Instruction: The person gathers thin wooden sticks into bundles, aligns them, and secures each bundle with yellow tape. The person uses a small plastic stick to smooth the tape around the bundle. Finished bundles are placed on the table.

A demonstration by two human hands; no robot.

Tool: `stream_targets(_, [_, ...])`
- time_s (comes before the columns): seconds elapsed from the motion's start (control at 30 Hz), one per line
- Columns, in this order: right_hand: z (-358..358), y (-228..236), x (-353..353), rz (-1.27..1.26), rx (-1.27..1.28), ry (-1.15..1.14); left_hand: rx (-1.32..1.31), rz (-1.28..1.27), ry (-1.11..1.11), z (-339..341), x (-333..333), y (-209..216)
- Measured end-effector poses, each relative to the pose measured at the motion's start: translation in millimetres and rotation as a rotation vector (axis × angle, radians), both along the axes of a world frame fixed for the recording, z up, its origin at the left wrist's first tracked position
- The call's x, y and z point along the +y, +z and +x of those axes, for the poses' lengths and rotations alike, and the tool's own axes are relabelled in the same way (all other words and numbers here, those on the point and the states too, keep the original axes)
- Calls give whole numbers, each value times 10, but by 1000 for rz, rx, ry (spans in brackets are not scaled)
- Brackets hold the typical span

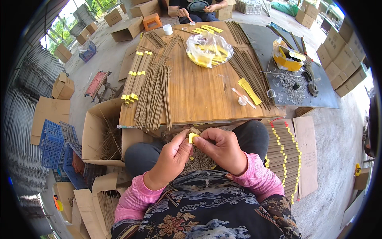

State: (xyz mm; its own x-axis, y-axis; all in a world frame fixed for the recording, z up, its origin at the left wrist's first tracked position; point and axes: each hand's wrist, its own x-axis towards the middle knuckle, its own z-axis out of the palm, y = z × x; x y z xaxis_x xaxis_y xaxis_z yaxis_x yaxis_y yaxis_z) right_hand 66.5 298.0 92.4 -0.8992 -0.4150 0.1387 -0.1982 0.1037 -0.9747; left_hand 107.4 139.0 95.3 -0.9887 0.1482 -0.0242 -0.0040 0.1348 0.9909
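Note:
Above my lap, my left hand (172, 158) and my right hand (223, 148) meet, their thumbs and fingers closed on a small yellow paper strip (192, 137). The strip lies against a bundle of thin brown incense sticks (194, 130), seen nearly end-on. Most of the bundle is hidden behind my fingers. On the wooden table (195, 95), loose brown sticks (156, 99) lie in a heap at the left, beside finished bundles (136, 75) with yellow bands. Toward the right are a stack of yellow strips (250, 91) and a spatula (243, 98) across a small cup (242, 102).
A plastic bag of yellow strips (209, 49) sits mid-table. A person (195, 8) works at the far side. Cardboard boxes (102, 131) and blue crates (51, 143) stand left. Banded bundles (284, 155) lie right of my knee, below a dark side table (318, 91).

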Motion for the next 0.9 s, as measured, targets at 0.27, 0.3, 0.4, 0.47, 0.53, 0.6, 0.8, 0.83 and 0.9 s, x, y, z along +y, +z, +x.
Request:
stream_targets(0.27, [22, 54, -47, 7, 27, -23, 26, 9, 8, 98, -35, 16])
stream_targets(0.3, [23, 63, -47, 13, 27, -22, 21, 34, 10, 103, -37, 17])
stream_targets(0.4, [23, 85, -41, 25, 33, -14, 112, -40, 5, 98, -32, 27])
stream_targets(0.47, [23, 89, -30, 27, 43, -5, 75, -56, 52, 88, -9, 13])
stream_targets(0.53, [6, 62, -12, -10, -5, 46, 36, -44, 74, 78, 11, 17])
stream_targets(0.6, [-19, 39, 2, -86, -54, 96, -5, -10, 71, 63, 33, 71])
stream_targets(0.8, [-77, 48, 83, -108, -68, 186, -205, 232, 64, 46, 77, 179])
stream_targets(0.83, [-88, 42, 101, -85, -43, 189, -217, 247, 60, 45, 73, 163])
stream_targets(0.9, [-91, 45, 112, -57, 41, 165, -239, 278, 51, 39, 56, 130])
